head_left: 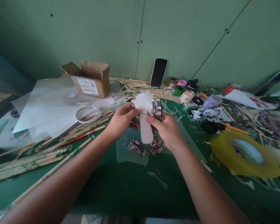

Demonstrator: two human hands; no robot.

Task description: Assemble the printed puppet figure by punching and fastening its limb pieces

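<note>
Between both hands a white paper cutout (146, 132) is raised above the table, with a scalloped top and a long rounded tab pointing down. My left hand (124, 119) pinches its left edge between thumb and fingers. My right hand (164, 127) closes on its right side, the thumb lying across the front. A shiny silver piece (156, 108) shows behind the cutout by the right fingers; how it is attached is hidden. Below, a small colourful printed cutout (134, 146) lies on a clear sheet (130, 159), near another patterned piece (157, 147) under my right hand.
An open cardboard box (93, 79) and a tape ring (87, 114) sit on clear sheets at left, near bundled wooden sticks (30, 165). A phone (159, 72) leans on the green wall. A large yellow tape roll (221, 152), small tape rolls and scraps crowd the right.
</note>
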